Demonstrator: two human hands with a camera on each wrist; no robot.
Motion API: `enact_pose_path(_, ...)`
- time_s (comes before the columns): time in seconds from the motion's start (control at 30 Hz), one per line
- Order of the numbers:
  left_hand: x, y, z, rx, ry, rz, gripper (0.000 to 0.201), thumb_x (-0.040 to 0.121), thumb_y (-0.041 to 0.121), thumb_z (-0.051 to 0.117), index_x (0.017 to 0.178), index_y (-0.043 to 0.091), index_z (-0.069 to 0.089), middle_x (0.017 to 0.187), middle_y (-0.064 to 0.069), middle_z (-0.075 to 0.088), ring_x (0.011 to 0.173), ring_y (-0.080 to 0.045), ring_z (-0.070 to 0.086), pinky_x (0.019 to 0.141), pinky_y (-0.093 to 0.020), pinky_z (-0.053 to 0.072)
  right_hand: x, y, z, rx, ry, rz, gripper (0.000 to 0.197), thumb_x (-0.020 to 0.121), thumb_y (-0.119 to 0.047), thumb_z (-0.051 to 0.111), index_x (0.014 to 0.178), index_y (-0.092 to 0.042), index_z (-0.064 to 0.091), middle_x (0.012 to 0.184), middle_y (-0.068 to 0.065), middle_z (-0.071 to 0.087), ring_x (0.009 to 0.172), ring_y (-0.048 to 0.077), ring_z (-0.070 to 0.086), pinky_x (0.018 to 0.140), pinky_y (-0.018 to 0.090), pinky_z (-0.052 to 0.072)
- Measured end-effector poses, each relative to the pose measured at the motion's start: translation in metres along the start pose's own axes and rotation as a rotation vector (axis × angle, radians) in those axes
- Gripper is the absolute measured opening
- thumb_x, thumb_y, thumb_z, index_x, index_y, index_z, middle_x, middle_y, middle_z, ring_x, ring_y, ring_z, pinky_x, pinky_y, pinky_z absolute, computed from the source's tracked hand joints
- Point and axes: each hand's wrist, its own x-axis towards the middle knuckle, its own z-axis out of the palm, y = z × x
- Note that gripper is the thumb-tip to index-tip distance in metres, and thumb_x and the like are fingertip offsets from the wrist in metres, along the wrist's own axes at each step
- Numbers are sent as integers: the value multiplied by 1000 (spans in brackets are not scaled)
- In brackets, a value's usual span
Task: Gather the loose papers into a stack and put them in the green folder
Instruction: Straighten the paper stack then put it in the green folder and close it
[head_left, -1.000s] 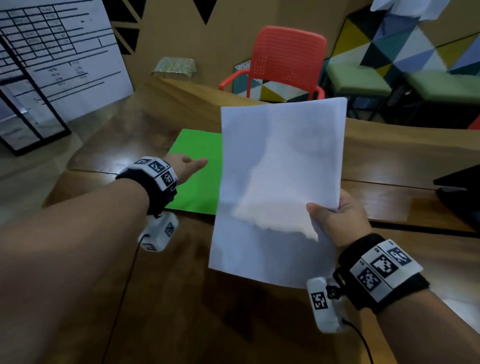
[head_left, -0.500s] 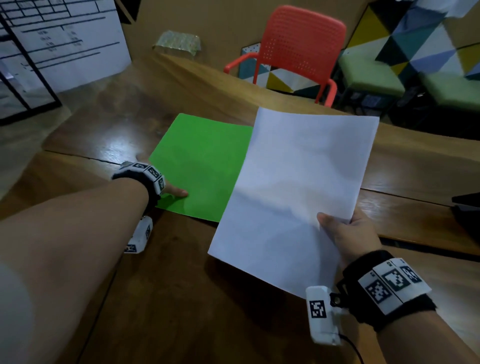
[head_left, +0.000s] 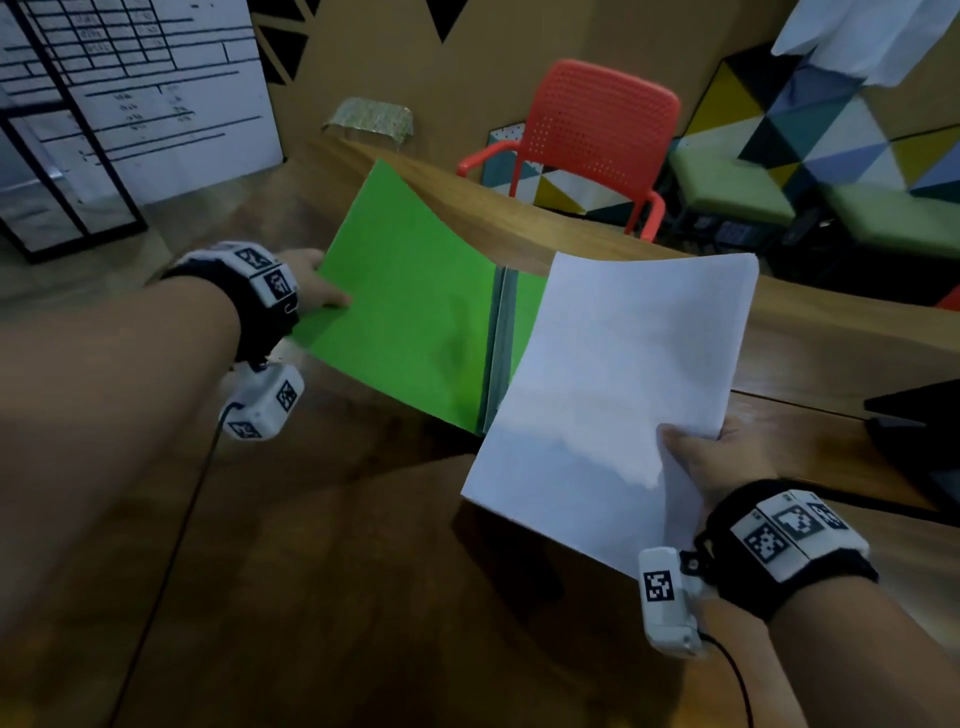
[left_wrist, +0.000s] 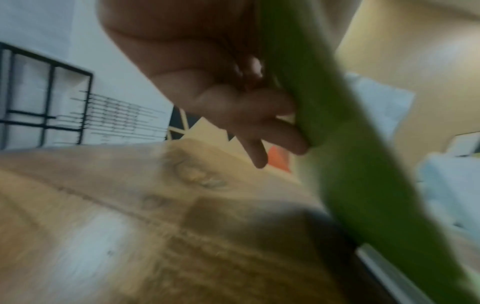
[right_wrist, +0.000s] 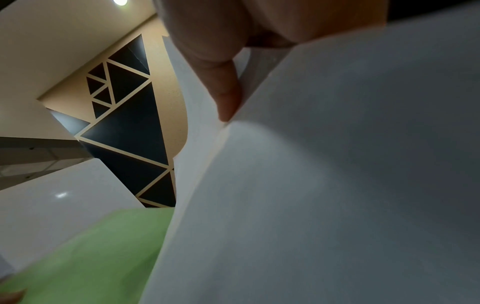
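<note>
The green folder (head_left: 410, 306) lies on the wooden table (head_left: 311, 597) with its front cover lifted and bowed upward. My left hand (head_left: 317, 283) pinches that cover at its left edge; in the left wrist view the fingers (left_wrist: 262, 115) curl behind the green folder's cover (left_wrist: 345, 156). A grey inner lining shows along the spine. My right hand (head_left: 711, 457) grips a white paper stack (head_left: 618, 384) by its lower right corner, held in the air just right of the folder, overlapping its right side. The thumb (right_wrist: 223, 90) presses on the paper stack (right_wrist: 337, 185).
A red chair (head_left: 597, 135) stands behind the table, with green seats (head_left: 727, 187) to its right. A dark flat object (head_left: 919, 431) lies on the table at the right edge. A whiteboard (head_left: 135, 93) stands at the far left.
My left hand has taken the folder's left edge and lifted the cover, which lay flat before. The paper stack in my right hand has moved a little to the right and lower.
</note>
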Motion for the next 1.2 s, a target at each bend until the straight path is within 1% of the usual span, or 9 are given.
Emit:
enact_pose_path(0.17,-65,24,-8,76,57,205,49,86,17,60,132,10,43,131,-17,54,117,-36,52,96,-39,42,-23,3,-17,-78,-6,33,31,79,-3,66,110,-2,62,77,6,63,68,26,59,70,32,47)
enact_pose_path(0.33,-147,32,-7,48,-114,331,40,86,0,49,125,10,42,117,-16,53,103,-33,55,90,-43,48,-63,20,-30,-158,-46,87,33,77,-3,68,108,-7,59,93,15,64,86,33,62,80,38,51)
enact_pose_path(0.47,-205,25,6,95,-131,374,64,85,4,50,141,22,26,131,-11,50,111,-32,55,92,-43,50,-101,43,-26,-249,-95,132,38,75,3,66,112,-4,57,101,20,64,95,39,62,90,52,51)
enact_pose_path(0.63,-258,17,15,87,-147,457,65,86,4,43,144,22,19,134,-14,47,114,-31,51,89,-37,48,-129,60,-21,-357,-108,148,36,75,-1,68,110,-5,60,98,19,65,93,36,62,85,45,54)
enact_pose_path(0.77,-276,6,15,154,-128,483,66,86,5,41,145,20,15,132,-16,48,106,-30,51,78,-32,43,-143,65,-16,-378,-168,150,38,78,-5,67,115,-6,58,95,15,62,92,33,59,79,36,49)
enact_pose_path(0.93,-281,-16,15,224,-147,444,68,85,7,43,146,18,15,136,-17,46,117,-32,49,88,-30,44,-160,73,5,-334,-231,174,39,77,0,64,116,-4,59,88,12,63,94,33,60,87,43,53)
enact_pose_path(1.03,-281,-29,19,268,-188,427,68,83,7,43,145,18,15,138,-17,45,119,-33,48,96,-39,46,-166,81,16,-289,-277,203,41,77,8,61,117,-2,56,86,10,59,90,30,57,79,38,52)
enact_pose_path(1.1,-279,-37,20,301,-190,417,70,83,8,43,146,19,12,139,-17,43,118,-34,49,97,-44,47,-165,86,20,-272,-279,211,44,76,10,61,119,0,55,93,13,61,94,31,58,82,36,50)
enact_pose_path(1.2,-277,-46,16,315,-194,389,72,84,9,42,146,24,10,140,-16,41,118,-34,50,95,-46,48,-161,90,18,-223,-260,236,51,72,10,64,121,-1,55,101,15,64,101,35,61,93,48,50)
